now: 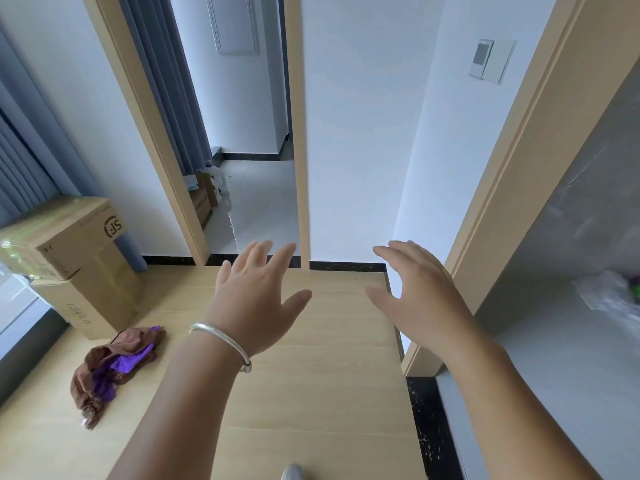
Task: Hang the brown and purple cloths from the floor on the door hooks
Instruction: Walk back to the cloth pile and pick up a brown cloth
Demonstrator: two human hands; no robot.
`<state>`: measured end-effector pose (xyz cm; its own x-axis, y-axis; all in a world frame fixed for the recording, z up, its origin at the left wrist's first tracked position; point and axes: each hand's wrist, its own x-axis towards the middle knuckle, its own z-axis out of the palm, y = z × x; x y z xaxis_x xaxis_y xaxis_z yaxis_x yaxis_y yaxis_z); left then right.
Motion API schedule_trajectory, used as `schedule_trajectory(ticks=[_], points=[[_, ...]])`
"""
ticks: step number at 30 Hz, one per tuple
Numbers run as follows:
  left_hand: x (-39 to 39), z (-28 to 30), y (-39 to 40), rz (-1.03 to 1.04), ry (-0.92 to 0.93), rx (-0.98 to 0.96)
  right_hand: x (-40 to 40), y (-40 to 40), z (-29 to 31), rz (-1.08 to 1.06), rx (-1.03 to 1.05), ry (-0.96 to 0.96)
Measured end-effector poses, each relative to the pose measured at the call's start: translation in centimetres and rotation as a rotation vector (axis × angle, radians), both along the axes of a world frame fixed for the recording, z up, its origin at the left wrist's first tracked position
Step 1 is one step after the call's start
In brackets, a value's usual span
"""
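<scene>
A brown cloth (104, 358) lies crumpled on the wooden floor at the lower left, with a purple cloth (130, 362) tangled in its folds. My left hand (256, 299), a silver bangle on its wrist, is held out over the floor, fingers spread and holding nothing, to the right of the cloths. My right hand (415, 296) hovers at the same height near the right door frame, also spread and bare. No door hooks are in sight.
Two stacked cardboard boxes (69, 258) stand by the blue curtain at the left, just behind the cloths. A doorway (249, 202) ahead leads to a tiled room holding another box. At the right a wooden door frame (512, 202) borders a grey-floored area.
</scene>
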<state>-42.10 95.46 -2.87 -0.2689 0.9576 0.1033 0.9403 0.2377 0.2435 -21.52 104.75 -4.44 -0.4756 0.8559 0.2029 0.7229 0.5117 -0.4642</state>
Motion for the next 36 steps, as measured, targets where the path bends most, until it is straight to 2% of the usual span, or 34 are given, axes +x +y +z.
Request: schedule_trajectory(ticks=[12,21,28,36], points=[[-10.9,-0.7,20.0,-0.042,-0.044,0.057,-10.3,18.8,0.6,-0.011,0.037,-0.068],[-17.2,-1.4,29.5,-0.04,-0.046,0.046,-16.0,29.3,-0.1,0.009,0.025,-0.044],[-20.1,-2.3,37.0,0.028,-0.043,0.014,-20.0,38.6,-1.8,0.086,-0.001,-0.028],[-23.9,-1.2,46.7,0.232,-0.011,0.033,-25.6,52.9,-1.0,0.264,0.009,0.026]])
